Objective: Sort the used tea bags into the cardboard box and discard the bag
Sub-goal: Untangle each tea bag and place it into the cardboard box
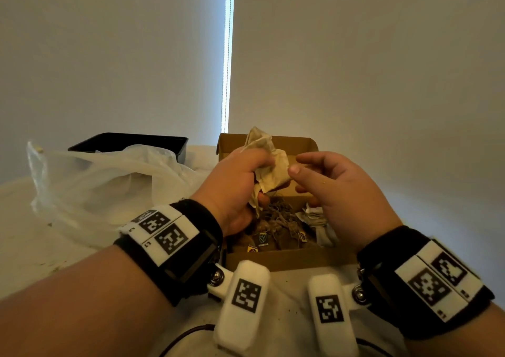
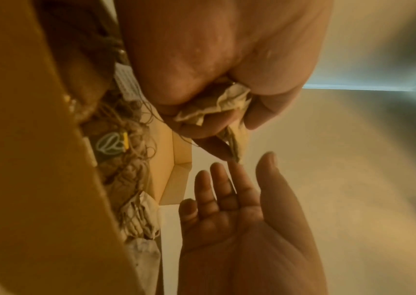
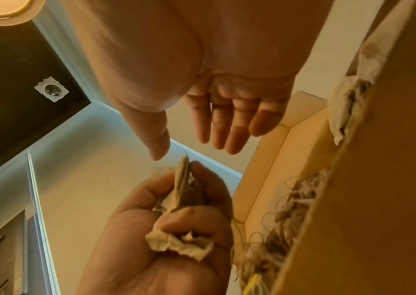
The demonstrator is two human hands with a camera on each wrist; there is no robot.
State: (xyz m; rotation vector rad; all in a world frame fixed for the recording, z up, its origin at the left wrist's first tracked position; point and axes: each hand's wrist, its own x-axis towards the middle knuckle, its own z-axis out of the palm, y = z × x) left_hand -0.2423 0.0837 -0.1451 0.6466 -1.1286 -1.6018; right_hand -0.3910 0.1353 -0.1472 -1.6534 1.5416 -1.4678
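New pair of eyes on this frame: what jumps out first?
The left hand gripping a crumpled, stained tea bag right above the open cardboard box. The right hand hovers open beside it, fingers near the paper. Below, the box holds a tangle of used tea bags; a limp plastic bag lies to the left.

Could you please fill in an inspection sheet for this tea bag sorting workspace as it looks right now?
Surface: pale table, scattered with small crumbs.
Job's things: open cardboard box holds tagged tea bags with tangled strings; crumpled tea bag paper held above the box; clear plastic bag lies left of the box.
Clutter: black tray behind the plastic bag.
Grippers: left hand grips the tea bag paper; right hand is beside it, fingers relaxed, holding nothing.
Cables: thin dark cable on the near edge of the table.
Surroundings: plain wall, bright vertical strip.
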